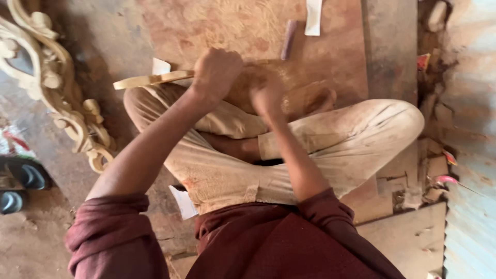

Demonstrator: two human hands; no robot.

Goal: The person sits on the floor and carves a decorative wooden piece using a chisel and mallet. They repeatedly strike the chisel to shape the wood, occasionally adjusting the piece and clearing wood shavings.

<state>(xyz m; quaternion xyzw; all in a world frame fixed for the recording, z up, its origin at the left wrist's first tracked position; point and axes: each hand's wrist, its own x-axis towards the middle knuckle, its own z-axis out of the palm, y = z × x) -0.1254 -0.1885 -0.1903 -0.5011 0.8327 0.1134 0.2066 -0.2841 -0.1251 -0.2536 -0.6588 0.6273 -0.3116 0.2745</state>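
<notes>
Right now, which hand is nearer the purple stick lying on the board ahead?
Right. The right hand is just below the purple stick; the left hand, gripping the curved wooden piece, sits farther left.

Dusty wood floor [330, 46], corrugated metal wall [473, 155] right, warm daylight.

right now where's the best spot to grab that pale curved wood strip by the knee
Take the pale curved wood strip at its free end, coming from the person's left. That end juts out flat and bare over the floor; the other end is inside the left hand, whose grip is closed on it, with the right hand beside it.
</notes>
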